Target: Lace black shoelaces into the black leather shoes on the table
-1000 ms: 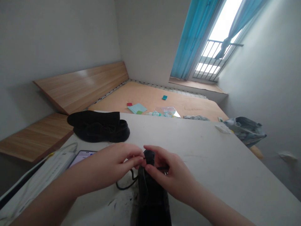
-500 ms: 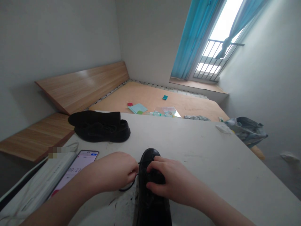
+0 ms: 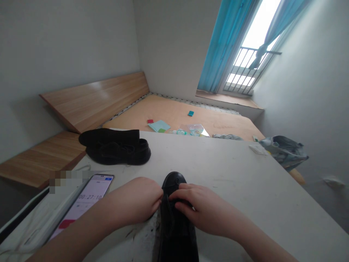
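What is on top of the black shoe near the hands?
The right hand rests on the black shoe, its fingers over the upper. The toe shows beyond them; whatever lies directly beneath the fingers is covered.

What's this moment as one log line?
left hand: curled beside nearer black shoe, hold unclear | right hand: on its upper | phone: lit

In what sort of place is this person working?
Probably a bedroom: a broad, bed-like surface with an orange cover lies beyond the white table, a wooden headboard stands on its left, and a blue curtain hangs by the barred window.
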`<state>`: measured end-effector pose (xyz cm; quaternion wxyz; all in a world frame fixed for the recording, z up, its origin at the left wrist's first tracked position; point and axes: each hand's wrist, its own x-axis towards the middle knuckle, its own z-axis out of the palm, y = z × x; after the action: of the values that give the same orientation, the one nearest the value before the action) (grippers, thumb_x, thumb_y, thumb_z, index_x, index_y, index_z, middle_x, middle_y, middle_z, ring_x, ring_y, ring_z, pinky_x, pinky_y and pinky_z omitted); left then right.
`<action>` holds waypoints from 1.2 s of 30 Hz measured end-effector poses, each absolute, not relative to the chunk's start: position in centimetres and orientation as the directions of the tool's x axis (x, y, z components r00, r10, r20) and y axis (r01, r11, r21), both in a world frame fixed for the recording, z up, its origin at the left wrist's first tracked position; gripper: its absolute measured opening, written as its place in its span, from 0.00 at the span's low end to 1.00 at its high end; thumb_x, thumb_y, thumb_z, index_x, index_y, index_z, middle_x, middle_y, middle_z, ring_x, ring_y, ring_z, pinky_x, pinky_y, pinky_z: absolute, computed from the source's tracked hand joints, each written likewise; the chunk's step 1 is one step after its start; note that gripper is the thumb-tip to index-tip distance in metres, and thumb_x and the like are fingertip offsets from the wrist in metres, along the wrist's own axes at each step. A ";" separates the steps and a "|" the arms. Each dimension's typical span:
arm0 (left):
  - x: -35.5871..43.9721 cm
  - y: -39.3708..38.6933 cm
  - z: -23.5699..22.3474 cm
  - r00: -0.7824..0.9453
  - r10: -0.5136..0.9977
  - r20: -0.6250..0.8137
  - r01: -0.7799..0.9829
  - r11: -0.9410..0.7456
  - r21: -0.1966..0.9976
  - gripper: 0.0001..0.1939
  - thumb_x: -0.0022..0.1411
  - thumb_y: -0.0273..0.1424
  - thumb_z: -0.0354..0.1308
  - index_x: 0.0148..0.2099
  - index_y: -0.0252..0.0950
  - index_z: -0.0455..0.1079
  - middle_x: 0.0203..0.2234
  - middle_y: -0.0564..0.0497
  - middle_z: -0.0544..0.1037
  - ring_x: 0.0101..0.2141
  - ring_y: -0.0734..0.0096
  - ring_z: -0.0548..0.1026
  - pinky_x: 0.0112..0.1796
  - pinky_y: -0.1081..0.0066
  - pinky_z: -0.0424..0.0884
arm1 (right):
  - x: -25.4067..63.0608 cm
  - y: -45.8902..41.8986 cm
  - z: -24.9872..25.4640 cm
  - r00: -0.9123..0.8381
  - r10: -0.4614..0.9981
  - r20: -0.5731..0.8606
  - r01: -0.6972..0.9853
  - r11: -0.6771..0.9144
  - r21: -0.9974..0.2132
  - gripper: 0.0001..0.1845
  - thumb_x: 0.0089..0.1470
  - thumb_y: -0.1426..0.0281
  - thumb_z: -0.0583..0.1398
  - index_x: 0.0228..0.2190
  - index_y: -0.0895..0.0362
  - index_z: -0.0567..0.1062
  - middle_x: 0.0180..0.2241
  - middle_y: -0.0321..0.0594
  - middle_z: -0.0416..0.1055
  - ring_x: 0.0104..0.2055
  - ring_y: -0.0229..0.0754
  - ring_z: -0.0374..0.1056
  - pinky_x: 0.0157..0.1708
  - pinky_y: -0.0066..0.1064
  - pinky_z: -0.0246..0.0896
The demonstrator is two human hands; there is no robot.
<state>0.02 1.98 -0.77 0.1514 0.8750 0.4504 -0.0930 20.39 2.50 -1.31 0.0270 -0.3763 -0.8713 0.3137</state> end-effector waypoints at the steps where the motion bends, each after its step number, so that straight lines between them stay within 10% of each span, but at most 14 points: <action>1: 0.1 2.0 -0.8 0.581 0.755 -0.303 0.813 -0.550 0.189 0.15 0.63 0.27 0.50 0.33 0.38 0.78 0.26 0.46 0.82 0.29 0.59 0.79 0.28 0.69 0.67 | 20.4 2.5 -1.3 -0.715 0.674 -0.188 0.639 0.520 -0.566 0.15 0.62 0.71 0.55 0.46 0.51 0.77 0.44 0.40 0.76 0.45 0.45 0.72 0.44 0.33 0.62; 18: 0.6 2.3 -1.3 0.509 0.797 -0.323 0.858 -0.502 0.114 0.13 0.64 0.33 0.56 0.32 0.36 0.80 0.27 0.43 0.82 0.30 0.54 0.80 0.28 0.68 0.65 | 18.3 2.1 -3.9 -0.602 0.797 -0.047 0.697 0.496 -0.517 0.04 0.52 0.74 0.60 0.29 0.55 0.75 0.31 0.36 0.74 0.32 0.39 0.68 0.30 0.29 0.51; 28: -0.9 1.9 1.1 0.572 0.817 -0.073 0.716 -0.453 0.532 0.14 0.71 0.36 0.47 0.46 0.42 0.75 0.39 0.52 0.81 0.40 0.64 0.77 0.40 0.70 0.67 | 22.1 3.6 0.5 -0.365 0.914 0.178 0.127 0.239 -0.963 0.06 0.60 0.65 0.55 0.32 0.54 0.66 0.18 0.25 0.52 0.20 0.33 0.49 0.20 0.25 0.44; 31: 0.0 1.4 1.9 0.540 0.834 0.117 0.560 -0.459 0.690 0.16 0.72 0.38 0.45 0.55 0.45 0.70 0.49 0.54 0.78 0.47 0.68 0.74 0.47 0.72 0.66 | 22.3 2.8 1.2 -0.460 0.877 0.139 0.220 0.264 -0.939 0.05 0.60 0.68 0.56 0.31 0.54 0.67 0.19 0.26 0.56 0.21 0.32 0.50 0.20 0.25 0.44; 36: 1.4 1.2 1.6 0.481 0.870 0.110 0.539 -0.392 0.745 0.09 0.67 0.34 0.54 0.42 0.43 0.77 0.34 0.58 0.81 0.35 0.72 0.77 0.35 0.75 0.66 | 21.5 1.5 1.0 -0.504 0.857 0.103 0.450 0.362 -0.816 0.05 0.58 0.74 0.57 0.30 0.55 0.69 0.20 0.27 0.62 0.22 0.32 0.55 0.22 0.25 0.47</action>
<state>1.41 1.23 1.64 0.3283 0.7954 0.4427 0.2521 21.51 1.55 0.97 0.2694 -0.4188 -0.7802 0.3786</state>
